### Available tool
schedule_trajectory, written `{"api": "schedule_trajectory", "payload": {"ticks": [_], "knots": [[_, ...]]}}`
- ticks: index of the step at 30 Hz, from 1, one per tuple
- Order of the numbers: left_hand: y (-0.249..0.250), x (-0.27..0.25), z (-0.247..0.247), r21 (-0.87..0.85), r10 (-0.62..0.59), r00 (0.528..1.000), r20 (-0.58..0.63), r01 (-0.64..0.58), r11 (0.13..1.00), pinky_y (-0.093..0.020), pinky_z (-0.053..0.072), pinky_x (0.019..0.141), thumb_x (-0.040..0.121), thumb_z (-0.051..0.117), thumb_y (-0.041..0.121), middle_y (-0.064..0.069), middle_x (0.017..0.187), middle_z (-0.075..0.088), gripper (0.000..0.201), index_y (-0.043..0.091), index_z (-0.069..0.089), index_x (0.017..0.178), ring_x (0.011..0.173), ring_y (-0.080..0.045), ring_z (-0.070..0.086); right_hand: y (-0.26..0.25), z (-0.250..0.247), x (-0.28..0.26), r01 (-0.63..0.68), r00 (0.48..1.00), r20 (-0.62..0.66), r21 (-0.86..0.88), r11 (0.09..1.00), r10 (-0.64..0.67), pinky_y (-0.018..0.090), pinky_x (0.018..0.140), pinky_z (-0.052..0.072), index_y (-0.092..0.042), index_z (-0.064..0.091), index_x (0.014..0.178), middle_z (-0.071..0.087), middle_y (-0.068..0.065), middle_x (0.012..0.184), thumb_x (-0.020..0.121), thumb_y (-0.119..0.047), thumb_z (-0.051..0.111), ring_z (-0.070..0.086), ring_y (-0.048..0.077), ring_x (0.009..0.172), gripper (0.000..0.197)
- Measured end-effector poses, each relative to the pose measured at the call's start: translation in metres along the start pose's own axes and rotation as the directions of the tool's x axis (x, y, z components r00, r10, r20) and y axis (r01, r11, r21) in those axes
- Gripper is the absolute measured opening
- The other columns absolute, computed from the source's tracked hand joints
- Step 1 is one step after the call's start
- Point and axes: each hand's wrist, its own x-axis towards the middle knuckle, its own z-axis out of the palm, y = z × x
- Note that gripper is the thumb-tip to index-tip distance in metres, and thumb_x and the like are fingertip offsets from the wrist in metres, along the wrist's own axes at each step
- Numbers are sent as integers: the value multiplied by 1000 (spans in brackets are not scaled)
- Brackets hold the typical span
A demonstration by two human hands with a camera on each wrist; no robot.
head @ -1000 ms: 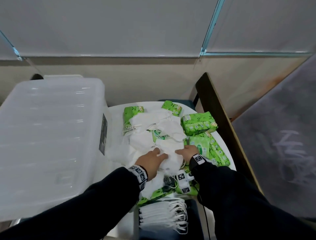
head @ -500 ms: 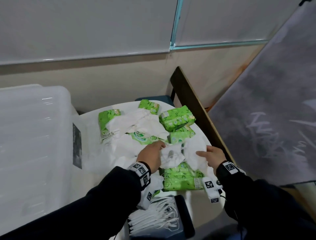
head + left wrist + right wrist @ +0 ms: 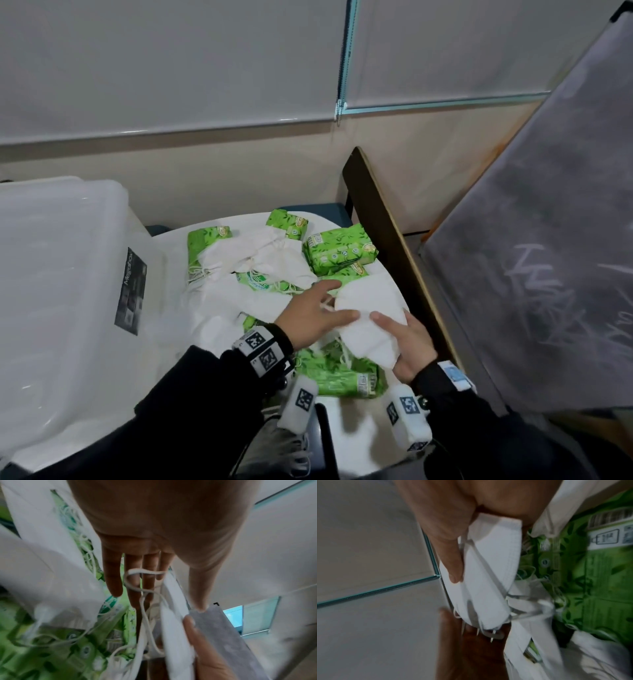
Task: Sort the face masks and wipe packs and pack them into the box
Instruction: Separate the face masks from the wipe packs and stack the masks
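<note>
A white face mask (image 3: 370, 308) is held up over the right side of the white round table (image 3: 164, 253). My right hand (image 3: 407, 339) grips its lower end, thumb on top. The left hand (image 3: 325, 308) has straight, spread fingers, and its thumb touches the mask's left edge. In the left wrist view an ear loop (image 3: 145, 573) lies across those fingers (image 3: 135, 582). The right wrist view shows the thumb (image 3: 452, 561) pressing the mask (image 3: 488, 574). More masks (image 3: 260, 253) lie tangled among green wipe packs (image 3: 339, 251). A clear plastic box (image 3: 51, 274) stands to the left.
A further wipe pack (image 3: 337, 377) lies under my hands. Some stacked masks (image 3: 291, 448) sit at the bottom edge near my lap. A dark wooden board (image 3: 387, 240) borders the table on the right, with a grey panel (image 3: 548, 240) leaning beyond it.
Both hands have pulled one mask out of the pile and lifted it to the right. The left hand's fingers have straightened from gripping. The view has swung right.
</note>
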Motion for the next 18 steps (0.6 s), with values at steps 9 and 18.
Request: {"api": "schedule_trajectory", "payload": {"ticks": [9,18], "knots": [[-12,-33,-26,-59,-152,935,-320,141,988,-28,48,62,85,77,23,12,71,72,10,21,74,94,61,-6,63,-1,-25,-5,-74,997,23,-99,992,76,57,95,55,-3,68,121,75,19,113,92,-10,69,71,40,104,29],[11,-66,26,-553,-219,952,-214,67,831,-34,61,57,78,84,2,-18,107,75,41,3,67,116,78,-31,73,-5,-11,-4,-199,978,73,67,978,194,60,104,49,-11,62,135,70,17,127,95,-40,65,67,38,118,49]]}}
